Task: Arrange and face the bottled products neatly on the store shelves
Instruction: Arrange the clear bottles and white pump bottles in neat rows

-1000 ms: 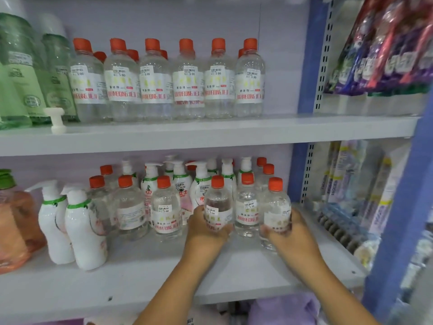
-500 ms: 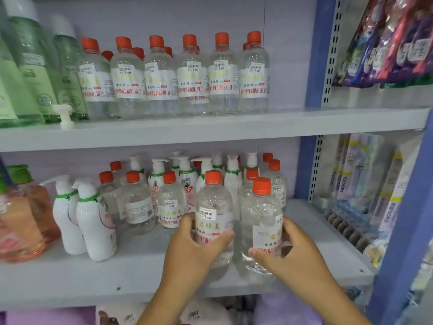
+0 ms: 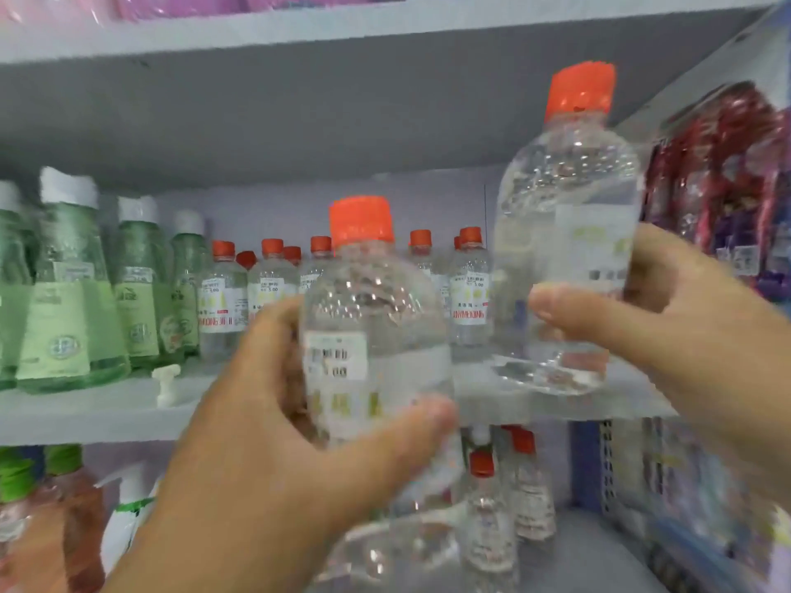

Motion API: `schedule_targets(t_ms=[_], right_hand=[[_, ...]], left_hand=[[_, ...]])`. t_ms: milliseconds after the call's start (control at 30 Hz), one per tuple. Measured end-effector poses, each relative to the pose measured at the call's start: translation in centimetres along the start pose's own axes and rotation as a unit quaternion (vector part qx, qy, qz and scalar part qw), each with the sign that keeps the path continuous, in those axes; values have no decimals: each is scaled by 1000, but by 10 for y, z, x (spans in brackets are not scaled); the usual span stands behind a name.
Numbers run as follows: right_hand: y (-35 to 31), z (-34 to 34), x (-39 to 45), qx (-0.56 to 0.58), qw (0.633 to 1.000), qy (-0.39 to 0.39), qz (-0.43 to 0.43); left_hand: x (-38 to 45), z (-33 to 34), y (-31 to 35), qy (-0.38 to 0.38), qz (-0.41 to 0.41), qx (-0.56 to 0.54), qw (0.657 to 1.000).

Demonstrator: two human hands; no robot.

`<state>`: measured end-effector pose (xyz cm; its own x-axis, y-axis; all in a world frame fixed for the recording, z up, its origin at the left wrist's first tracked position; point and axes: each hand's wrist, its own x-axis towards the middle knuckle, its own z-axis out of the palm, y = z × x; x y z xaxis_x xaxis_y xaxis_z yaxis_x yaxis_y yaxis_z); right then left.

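Lifted off the lower shelf since half a second ago: two clear bottles, now raised before the middle shelf [image 3: 107, 410]. Left hand [image 3: 274, 442] curled round the nearer bottle [image 3: 376, 336], thumb across its label at 5 o'clock. Right hand [image 3: 667, 318] gripping the higher bottle [image 3: 569, 233], at 1 o'clock from the first. Both smooth transparent plastic, rounded shoulders, ribbed orange caps, blurred.

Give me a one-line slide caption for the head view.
Each hand grips a clear orange-capped bottle, left hand low, right hand higher, before the stocked shelf.
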<state>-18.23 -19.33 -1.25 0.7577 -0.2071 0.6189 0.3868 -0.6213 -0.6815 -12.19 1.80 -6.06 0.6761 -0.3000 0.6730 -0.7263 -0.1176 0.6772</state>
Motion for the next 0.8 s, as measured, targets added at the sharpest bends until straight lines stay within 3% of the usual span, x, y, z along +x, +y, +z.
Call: schedule_targets(t_ms=[33, 167, 333, 467, 633, 800], right_hand=[[5, -10, 3, 15, 999, 34, -3], [28, -9, 56, -61, 992, -9, 111], [60, -4, 99, -169, 968, -48, 177], [66, -11, 130, -264, 938, -116, 194], [79, -1, 144, -200, 958, -138, 150], [110, 12, 141, -136, 978, -132, 84]], left_hand=[[13, -1, 2, 32, 14, -2, 999], [86, 7, 2, 72, -14, 97, 993], [141, 31, -29, 31, -68, 169, 983], [169, 50, -42, -48, -86, 257, 961], [188, 64, -58, -95, -91, 263, 956], [183, 51, -69, -137, -120, 189, 965]])
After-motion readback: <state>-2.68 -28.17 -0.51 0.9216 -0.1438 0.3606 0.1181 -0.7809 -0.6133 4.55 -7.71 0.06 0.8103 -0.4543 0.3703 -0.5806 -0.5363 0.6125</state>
